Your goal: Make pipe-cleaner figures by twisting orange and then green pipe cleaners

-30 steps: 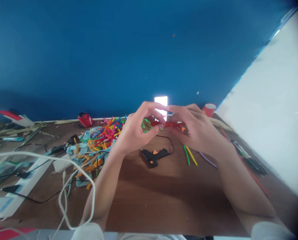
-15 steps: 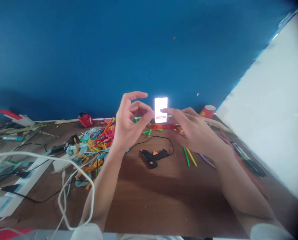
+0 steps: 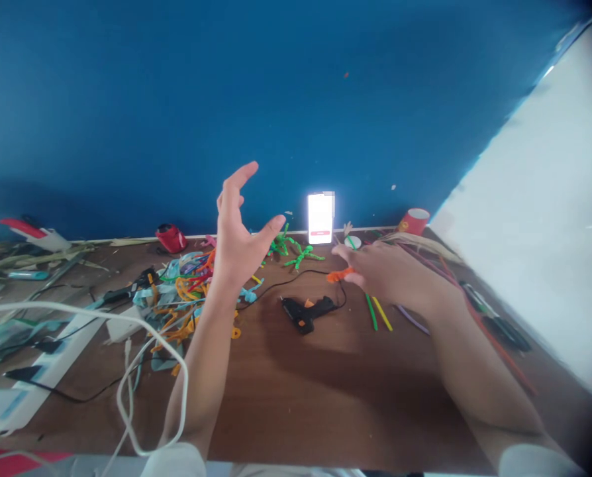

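Fingers on my right hand [image 3: 388, 268] pinch an orange piece [image 3: 338, 275], glue gun [image 3: 306, 313] at its seven o'clock; toward ten, my left hand [image 3: 239, 245] splays free!

we count one black glue gun [image 3: 303, 313]. beyond it we find one lit phone [image 3: 320, 218], at least two green figures [image 3: 304, 256] and one orange piece [image 3: 340, 275]; to its right, one green stem [image 3: 371, 312], one yellow stem [image 3: 381, 312], one red cup [image 3: 414, 222]; to its left, one heap [image 3: 187, 285], its pieces too tangled for us to number.
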Demonstrator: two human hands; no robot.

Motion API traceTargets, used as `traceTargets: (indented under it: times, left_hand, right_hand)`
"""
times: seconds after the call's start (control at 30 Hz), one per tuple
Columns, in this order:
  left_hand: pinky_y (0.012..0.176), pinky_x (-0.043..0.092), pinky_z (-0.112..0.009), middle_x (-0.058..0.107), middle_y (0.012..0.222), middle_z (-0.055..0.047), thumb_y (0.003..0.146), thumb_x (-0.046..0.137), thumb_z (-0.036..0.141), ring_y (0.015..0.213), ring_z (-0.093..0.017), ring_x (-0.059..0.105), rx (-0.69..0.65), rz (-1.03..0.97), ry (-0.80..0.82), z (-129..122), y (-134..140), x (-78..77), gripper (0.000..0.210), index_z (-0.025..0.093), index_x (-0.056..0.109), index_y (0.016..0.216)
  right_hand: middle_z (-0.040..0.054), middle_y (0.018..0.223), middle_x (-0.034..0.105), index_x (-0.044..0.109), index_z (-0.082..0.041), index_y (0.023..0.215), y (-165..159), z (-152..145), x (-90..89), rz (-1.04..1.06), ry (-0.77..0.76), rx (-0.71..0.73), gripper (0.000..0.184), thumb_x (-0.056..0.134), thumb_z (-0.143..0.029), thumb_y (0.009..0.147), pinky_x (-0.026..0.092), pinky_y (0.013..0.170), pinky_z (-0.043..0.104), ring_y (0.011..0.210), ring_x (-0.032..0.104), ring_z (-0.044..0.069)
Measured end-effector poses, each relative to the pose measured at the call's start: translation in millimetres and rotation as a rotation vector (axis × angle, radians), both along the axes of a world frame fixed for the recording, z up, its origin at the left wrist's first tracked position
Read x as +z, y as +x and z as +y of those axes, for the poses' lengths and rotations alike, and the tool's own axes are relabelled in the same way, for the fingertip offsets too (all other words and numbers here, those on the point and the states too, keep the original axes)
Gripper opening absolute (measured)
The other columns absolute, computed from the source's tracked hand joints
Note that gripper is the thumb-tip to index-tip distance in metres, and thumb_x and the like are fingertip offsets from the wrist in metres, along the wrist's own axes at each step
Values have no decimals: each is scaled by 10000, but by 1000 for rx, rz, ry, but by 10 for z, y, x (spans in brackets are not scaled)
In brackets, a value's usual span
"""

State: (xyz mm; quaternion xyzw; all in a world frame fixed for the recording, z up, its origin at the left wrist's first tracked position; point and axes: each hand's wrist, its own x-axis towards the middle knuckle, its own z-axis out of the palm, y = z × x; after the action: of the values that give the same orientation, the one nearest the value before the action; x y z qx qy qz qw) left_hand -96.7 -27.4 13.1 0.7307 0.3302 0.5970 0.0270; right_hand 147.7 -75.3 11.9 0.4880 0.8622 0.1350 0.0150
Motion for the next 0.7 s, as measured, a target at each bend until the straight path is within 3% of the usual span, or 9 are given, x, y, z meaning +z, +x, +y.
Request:
traceTargets:
  times: [0.1, 0.2, 0.3, 0.4, 0.6, 0.7]
  left_hand:
    - [1084, 423, -491, 582, 1422, -85, 843, 738, 351, 1371, -286, 479, 9, 46, -58, -19, 12, -8, 399, 263, 614, 1211]
    - [987, 496, -409, 720, 1172, -77, 880, 693, 349, 1168, -237, 636, -75, -36, -209, -56, 66, -16, 209, 212, 669, 1037]
    - [798, 540, -301, 728, 833, -40, 899, 663, 381, 848, -173, 703, -184, -148, -409, -105, 131, 2, 205, 178, 634, 908]
    - [748, 525, -259, 634, 642, 6, 925, 624, 390, 718, -138, 677, -262, -181, -521, -153, 175, 39, 250, 177, 591, 797]
    - [694, 503, -246, 591, 586, 11, 921, 625, 444, 727, -146, 680, -341, -157, -576, -188, 191, 51, 301, 183, 588, 774]
    - [696, 496, -250, 673, 679, -19, 899, 657, 424, 733, -142, 675, -329, -135, -591, -179, 192, 32, 274, 179, 600, 789]
  right_hand:
    - [109, 763, 741, 658, -152, 1022, 25, 39, -3, -55, -11, -106, 137, 598, -164, 899, 386, 540, 297, 652, 714, 255]
    - [128, 847, 758, 664, -153, 1092, 52, 75, 16, 64, 74, -140, 215, 523, -209, 940, 411, 594, 311, 764, 726, 274]
    - [114, 946, 767, 672, -197, 1150, 72, 72, 51, 208, 95, -69, 275, 480, -244, 960, 430, 655, 313, 844, 717, 266]
    - [82, 986, 768, 697, -235, 1134, 64, 47, 81, 275, 17, 40, 290, 465, -228, 960, 442, 705, 299, 885, 710, 245]
    - [58, 979, 772, 716, -268, 1110, 25, 32, 85, 316, -46, 104, 286, 479, -224, 958, 452, 741, 299, 896, 708, 240]
    - [69, 1012, 768, 674, -260, 1190, 21, 33, 84, 336, 2, 106, 298, 484, -222, 963, 457, 739, 307, 901, 706, 246]
